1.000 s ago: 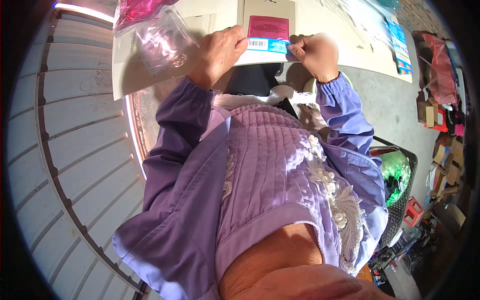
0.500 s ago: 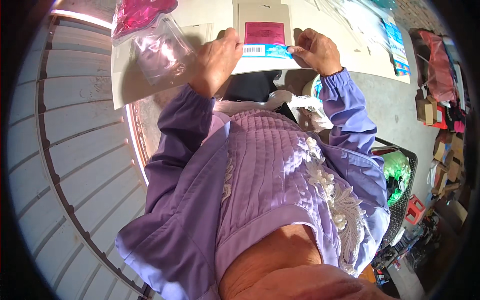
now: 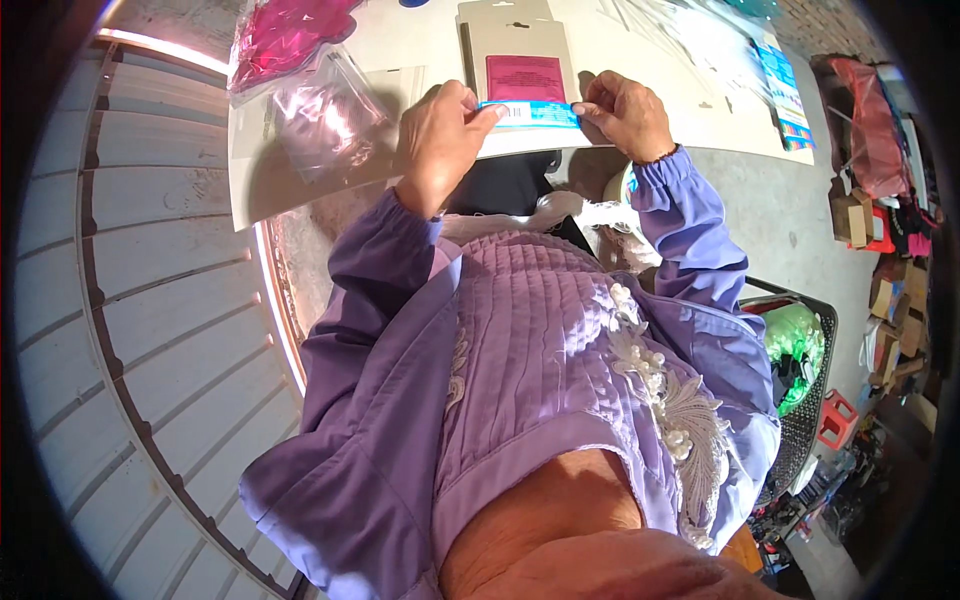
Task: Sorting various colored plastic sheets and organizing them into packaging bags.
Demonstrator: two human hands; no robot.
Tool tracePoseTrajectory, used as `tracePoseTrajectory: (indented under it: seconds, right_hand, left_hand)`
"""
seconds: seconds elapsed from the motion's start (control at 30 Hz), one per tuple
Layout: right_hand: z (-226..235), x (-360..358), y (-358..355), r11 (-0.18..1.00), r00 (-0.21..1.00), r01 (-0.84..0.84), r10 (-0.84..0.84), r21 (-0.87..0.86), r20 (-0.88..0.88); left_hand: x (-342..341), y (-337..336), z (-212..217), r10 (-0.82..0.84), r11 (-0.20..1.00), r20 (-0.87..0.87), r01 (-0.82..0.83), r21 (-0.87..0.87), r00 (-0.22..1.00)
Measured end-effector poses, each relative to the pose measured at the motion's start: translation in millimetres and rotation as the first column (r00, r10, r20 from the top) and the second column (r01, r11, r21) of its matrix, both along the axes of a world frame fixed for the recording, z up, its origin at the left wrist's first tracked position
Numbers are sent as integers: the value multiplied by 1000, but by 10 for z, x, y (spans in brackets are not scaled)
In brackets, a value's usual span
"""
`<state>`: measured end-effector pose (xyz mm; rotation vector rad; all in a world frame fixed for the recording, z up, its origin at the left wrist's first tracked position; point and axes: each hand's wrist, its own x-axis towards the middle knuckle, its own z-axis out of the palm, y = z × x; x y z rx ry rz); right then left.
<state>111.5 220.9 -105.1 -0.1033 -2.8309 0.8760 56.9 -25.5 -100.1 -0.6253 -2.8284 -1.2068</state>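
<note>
Hands meet at the near edge of a white table [image 3: 690, 110], each pinching one end of a blue strip [image 3: 530, 114] that lies across the lower edge of a grey card [image 3: 520, 45]. Left hand [image 3: 437, 140]: thumb and forefinger closed on the strip's left end, remaining fingers curled toward the palm. Right hand [image 3: 622, 112]: thumb and fingertips closed on the strip's right end, knuckles raised. Strip: flat, level, stretched between the two hands, touching the card. Card: flat on the table, with a dark pink panel [image 3: 526, 78] just above the strip and a hang slot near its far edge. Left of the left hand, a clear bag [image 3: 325, 105] lies on a pale sheet [image 3: 262, 185]; beyond it sits a bag of pink items [image 3: 285, 30]. At the table's right edge lies a blue-trimmed pack [image 3: 782, 85]. Both forearms wear purple sleeves [image 3: 690, 215]. Lower right, on the floor, a dark basket [image 3: 812, 400] holds a green bag [image 3: 795, 340].
</note>
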Motion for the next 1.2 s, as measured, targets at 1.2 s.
tracePoseTrajectory:
  seconds: [1.2]
  right_hand:
    - [-10, 73, -31, 977, 974, -195, 202, 82, -100]
  left_hand:
    - [-163, 406, -48, -467, 884, -193, 455, -107, 863]
